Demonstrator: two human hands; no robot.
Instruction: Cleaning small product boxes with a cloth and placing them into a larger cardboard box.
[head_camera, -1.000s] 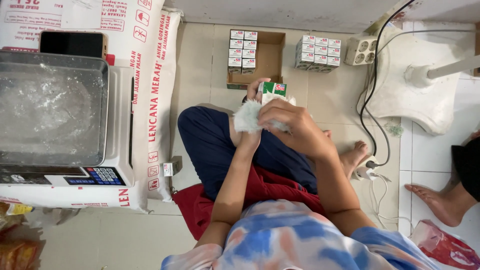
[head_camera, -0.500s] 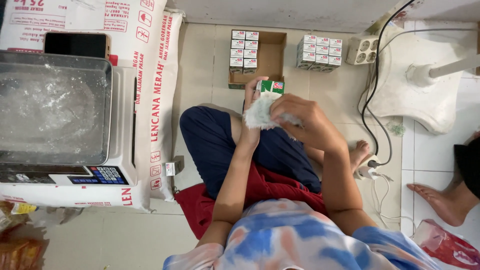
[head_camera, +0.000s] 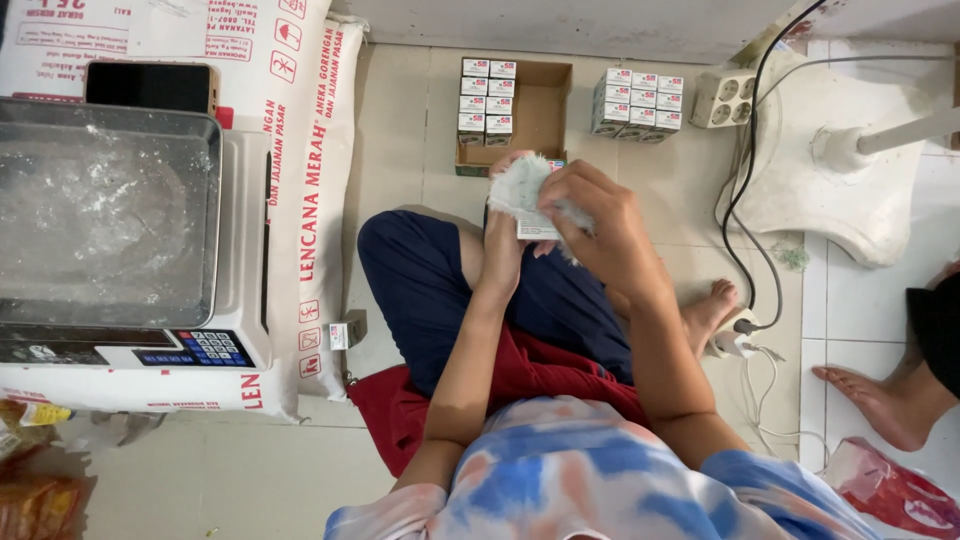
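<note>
I sit cross-legged on a tiled floor. My left hand (head_camera: 503, 238) holds a small white box (head_camera: 537, 227) from below, in front of my knees. My right hand (head_camera: 600, 225) presses a pale fluffy cloth (head_camera: 520, 185) over that box, so most of the box is hidden. Just beyond my hands lies an open brown cardboard carton (head_camera: 540, 110) with several small white boxes (head_camera: 487, 95) packed in its left half. A second block of the same small boxes (head_camera: 637, 102) stands on the floor to its right.
A digital weighing scale (head_camera: 120, 230) with a powder-dusted steel pan rests on white printed sacks (head_camera: 300, 180) at left, a dark phone (head_camera: 150, 85) behind it. At right are a white fan base (head_camera: 830, 170), a power strip (head_camera: 725, 97), black cables and another person's bare foot (head_camera: 880, 400).
The cloth has spread over the box, hiding its green top. My hands stay at the same spot in front of my knees, the right hand shifting over the box.
</note>
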